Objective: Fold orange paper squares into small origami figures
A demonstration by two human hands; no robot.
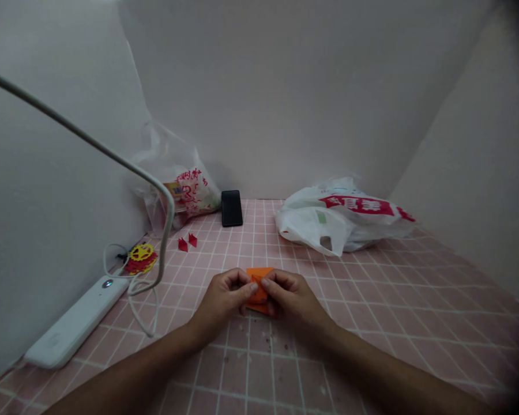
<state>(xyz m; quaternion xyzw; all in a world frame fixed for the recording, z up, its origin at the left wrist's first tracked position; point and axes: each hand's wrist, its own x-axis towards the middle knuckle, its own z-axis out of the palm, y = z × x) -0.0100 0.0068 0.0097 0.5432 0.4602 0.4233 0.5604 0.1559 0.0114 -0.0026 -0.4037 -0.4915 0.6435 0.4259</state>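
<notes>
Between my two hands is a piece of folded orange paper (258, 294), close to the tabletop. My left hand (225, 295) pinches its left side, thumb on top and fingers curled round the edge. From the other side my right hand (293, 295) grips it the same way, its thumb near the paper's middle. More orange paper (259, 271) shows behind and below the thumbs; whether it is the same sheet I cannot tell. The fingertips under the paper are hidden.
A white power strip or power bank (78, 323) with a cable (166, 230) lies left, beside yellow and red cut-out shapes (142, 253). Two small red folded pieces (183, 245), a black phone (232, 208) and plastic bags (190, 193), (341, 213) stand farther back on the pink tiled surface (358, 300).
</notes>
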